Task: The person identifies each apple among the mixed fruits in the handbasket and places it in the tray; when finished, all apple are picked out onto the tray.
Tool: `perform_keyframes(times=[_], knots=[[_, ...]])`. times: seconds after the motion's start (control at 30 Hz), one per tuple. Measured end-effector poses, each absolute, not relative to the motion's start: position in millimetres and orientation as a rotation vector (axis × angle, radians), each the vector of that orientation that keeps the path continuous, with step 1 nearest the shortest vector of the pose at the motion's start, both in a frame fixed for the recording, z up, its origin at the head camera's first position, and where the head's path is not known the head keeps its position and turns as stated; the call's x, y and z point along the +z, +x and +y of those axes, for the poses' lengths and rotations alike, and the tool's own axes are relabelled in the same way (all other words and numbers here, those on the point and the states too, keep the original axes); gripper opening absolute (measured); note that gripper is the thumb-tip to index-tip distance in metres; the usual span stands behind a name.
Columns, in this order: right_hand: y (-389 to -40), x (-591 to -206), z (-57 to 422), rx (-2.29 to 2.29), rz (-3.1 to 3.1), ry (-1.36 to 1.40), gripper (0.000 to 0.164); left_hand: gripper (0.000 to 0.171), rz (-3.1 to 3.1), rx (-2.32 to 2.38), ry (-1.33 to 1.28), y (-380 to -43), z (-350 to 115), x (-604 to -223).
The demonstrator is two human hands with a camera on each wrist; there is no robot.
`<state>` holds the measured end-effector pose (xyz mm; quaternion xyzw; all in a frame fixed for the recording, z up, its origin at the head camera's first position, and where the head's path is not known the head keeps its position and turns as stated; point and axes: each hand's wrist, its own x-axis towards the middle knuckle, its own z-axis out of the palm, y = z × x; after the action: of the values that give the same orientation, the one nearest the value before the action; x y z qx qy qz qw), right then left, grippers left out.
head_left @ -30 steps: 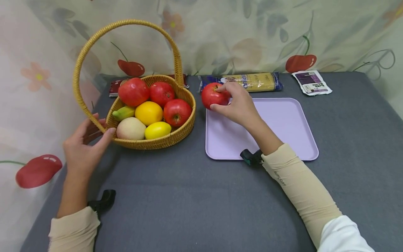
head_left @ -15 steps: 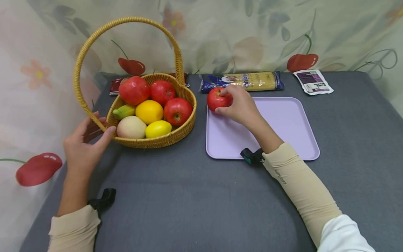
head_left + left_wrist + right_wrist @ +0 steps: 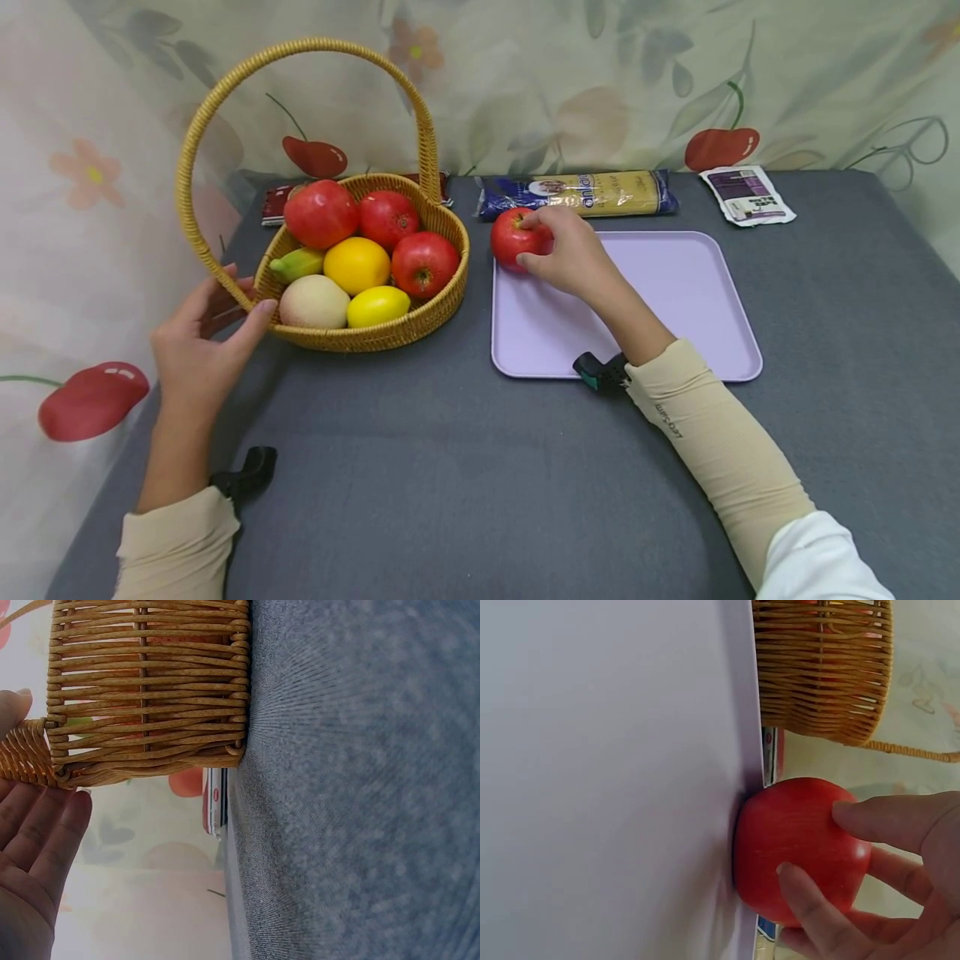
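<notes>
A wicker basket (image 3: 360, 339) with a tall arched handle stands on the left, filled with several fruits. My left hand (image 3: 198, 346) holds it at the foot of the handle, thumb on one side and fingers on the other; in the left wrist view, the fingers (image 3: 46, 832) lie against the woven handle base. A red apple (image 3: 513, 239) sits at the far left corner of the lilac tray (image 3: 652, 308). My right hand (image 3: 573, 257) grips this apple (image 3: 795, 840) between thumb and fingers, and its underside touches the tray in the right wrist view.
Inside the basket are red fruits (image 3: 424, 265), an orange (image 3: 356, 265), a lemon (image 3: 378, 307), a peach (image 3: 313, 302) and a green-yellow fruit (image 3: 297, 264). Behind the tray lies a pasta packet (image 3: 622, 192); a white-purple sachet (image 3: 747, 196) lies right. A dark red packet (image 3: 276, 205) shows behind the basket.
My right hand has brought the red apple slightly right and down onto the tray's corner, then shifted it barely left. The left hand has stayed on the basket.
</notes>
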<state>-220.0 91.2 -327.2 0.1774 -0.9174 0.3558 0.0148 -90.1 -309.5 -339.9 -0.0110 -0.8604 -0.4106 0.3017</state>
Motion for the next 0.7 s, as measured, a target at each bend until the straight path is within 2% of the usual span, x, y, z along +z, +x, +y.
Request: perform_keyframes(times=[0.33, 0.7], knots=[[-215.6, -314.1, 86.0, 1.026, -2.841, 0.601, 0.037, 0.052, -2.292, -1.078, -0.012, -89.3, -310.3, -338.7], [-205.8, -284.7, 39.8, 0.837, -2.773, 0.967, 0.035, 0.052, -2.292, -1.079, -0.029, -89.4, -308.6, -338.9]])
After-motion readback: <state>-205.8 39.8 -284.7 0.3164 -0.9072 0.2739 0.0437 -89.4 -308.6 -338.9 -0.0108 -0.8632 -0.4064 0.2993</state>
